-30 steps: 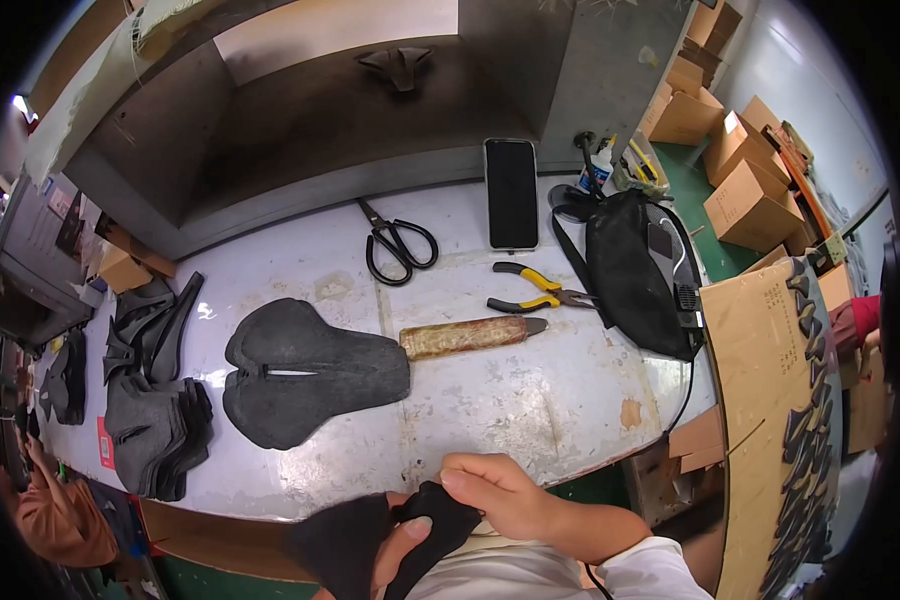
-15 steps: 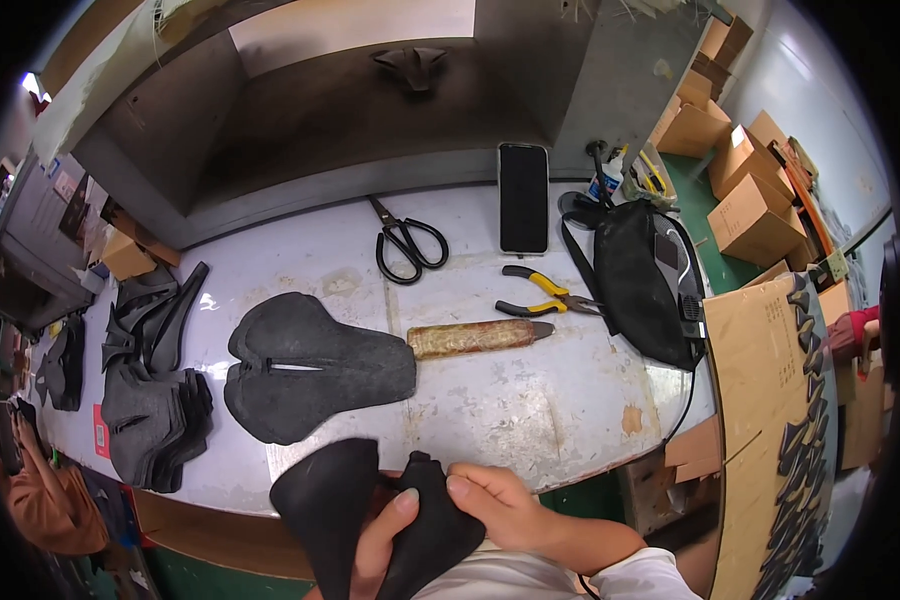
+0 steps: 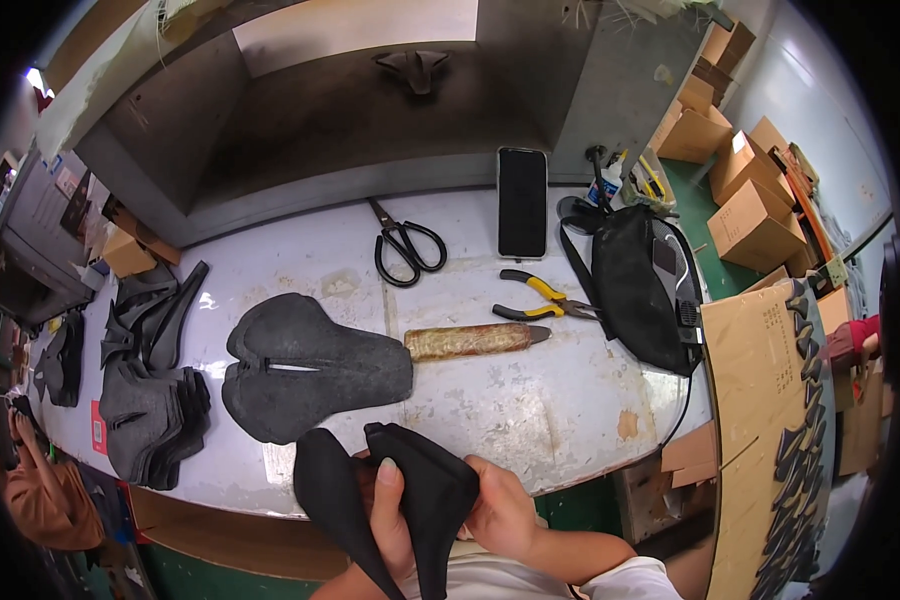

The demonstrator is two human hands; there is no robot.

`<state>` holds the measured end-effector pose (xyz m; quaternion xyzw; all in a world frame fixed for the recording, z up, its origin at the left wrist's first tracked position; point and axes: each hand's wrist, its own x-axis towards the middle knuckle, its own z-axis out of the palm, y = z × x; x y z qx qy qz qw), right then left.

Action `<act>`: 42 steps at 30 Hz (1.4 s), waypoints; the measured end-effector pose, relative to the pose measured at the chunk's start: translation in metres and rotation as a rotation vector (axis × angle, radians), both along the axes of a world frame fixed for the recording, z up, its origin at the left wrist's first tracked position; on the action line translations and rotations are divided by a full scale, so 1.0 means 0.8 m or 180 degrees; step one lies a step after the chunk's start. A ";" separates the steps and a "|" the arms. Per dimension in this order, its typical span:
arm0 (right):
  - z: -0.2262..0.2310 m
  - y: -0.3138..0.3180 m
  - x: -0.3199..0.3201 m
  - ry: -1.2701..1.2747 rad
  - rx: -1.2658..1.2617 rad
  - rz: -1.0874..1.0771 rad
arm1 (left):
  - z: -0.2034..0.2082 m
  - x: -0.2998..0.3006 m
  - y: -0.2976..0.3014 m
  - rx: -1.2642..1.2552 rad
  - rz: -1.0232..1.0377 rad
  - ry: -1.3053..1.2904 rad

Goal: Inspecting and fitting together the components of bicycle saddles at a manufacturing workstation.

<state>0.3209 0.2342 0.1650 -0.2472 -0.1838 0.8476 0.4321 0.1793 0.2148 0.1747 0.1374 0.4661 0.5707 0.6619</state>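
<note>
Over the front edge of the table, both hands hold a black bicycle saddle cover (image 3: pixel 425 500) with two lobes parted by a gap. My left hand (image 3: pixel 390 515) reaches up between the lobes, its thumb pressed against the inner edge of the right lobe; its other fingers are mostly hidden. The right side of the cover is gripped by my right hand (image 3: pixel 505 508), with the fingers partly behind it. Just beyond lies a flat dark grey saddle-shaped pad (image 3: pixel 340 375) with a slot in its middle. Its narrow end meets a tape-wrapped tool handle (image 3: pixel 470 342) with a short dark tip.
Black-handled scissors (image 3: pixel 406 245), a phone (image 3: pixel 522 203), yellow-and-black pliers (image 3: pixel 545 297) and a black pouch (image 3: pixel 638 290) lie farther back. Stacked grey pads (image 3: pixel 155 425) sit at left. A grey open-fronted cabinet (image 3: pixel 370 185) backs the table. Cardboard (image 3: pixel 755 400) stands at right.
The saddle cover has turned and moved slightly right in my hands, its right lobe now facing up more broadly. My right hand has shifted from its top edge down along its right side.
</note>
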 end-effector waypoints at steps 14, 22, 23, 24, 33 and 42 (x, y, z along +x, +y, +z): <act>0.002 0.038 0.068 -0.1445 0.2105 -0.0088 | -0.007 -0.093 0.009 0.1721 -0.0553 0.1667; 0.030 0.029 0.050 -0.3690 0.3727 -0.1220 | 0.038 -0.067 0.017 0.1531 0.0050 0.3687; 0.034 0.021 0.050 -0.3182 0.3863 -0.0844 | 0.036 -0.066 0.018 0.1565 0.0093 0.3847; 0.047 0.016 0.040 -0.3177 0.3886 -0.0831 | 0.039 -0.064 0.015 0.1565 0.0119 0.3844; 0.042 0.011 0.017 -0.2906 0.3198 0.0036 | 0.052 -0.026 0.024 0.2192 0.0049 0.4014; 0.039 0.001 0.016 -0.2941 0.3837 -0.0371 | 0.011 -0.052 0.012 0.0295 -0.1468 -0.0718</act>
